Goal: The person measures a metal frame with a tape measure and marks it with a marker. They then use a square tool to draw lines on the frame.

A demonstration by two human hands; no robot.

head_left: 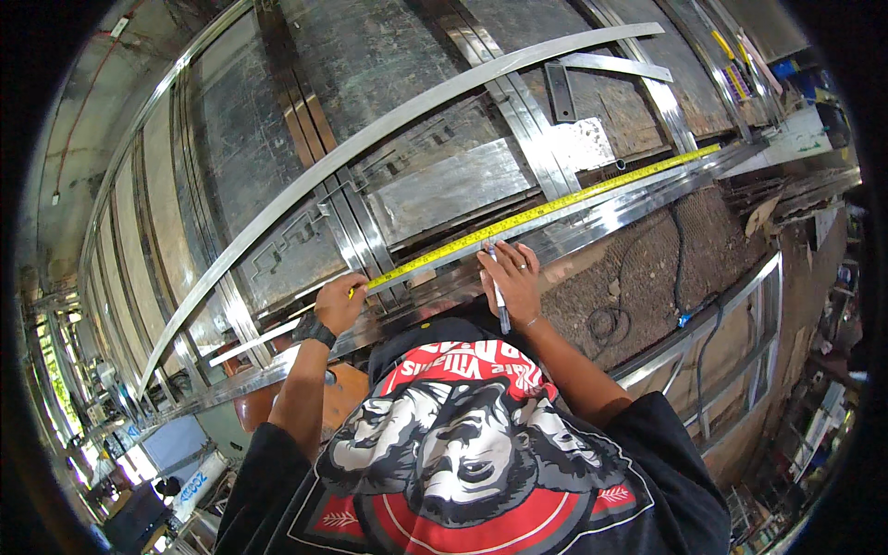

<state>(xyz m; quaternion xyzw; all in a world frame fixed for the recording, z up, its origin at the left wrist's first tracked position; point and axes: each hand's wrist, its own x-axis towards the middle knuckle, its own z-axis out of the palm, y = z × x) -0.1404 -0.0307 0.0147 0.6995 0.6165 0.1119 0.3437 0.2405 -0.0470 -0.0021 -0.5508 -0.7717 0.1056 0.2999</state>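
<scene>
Left hand (340, 302) pinches yellow tape measure (546, 209) flat on steel bar (592, 227) at bench's near edge | right hand (511, 277) grips marker pen (499, 301) | keep tape taut, mark square.

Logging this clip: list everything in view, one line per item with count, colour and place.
tape measure: one, yellow, stretched along the steel frame from the left hand toward upper right
marker pen: one, white and dark, in the right hand
curved metal strip: one, silver, arching across the workpiece
steel frame: one, polished silver rails, running across the middle
flat metal plate: one, grey, behind the tape
cable: one, black, on the brown floor at right
wristband: one, black, on the left wrist
left hand: pinching the tape's end
right hand: on the frame, gripping the pen
</scene>
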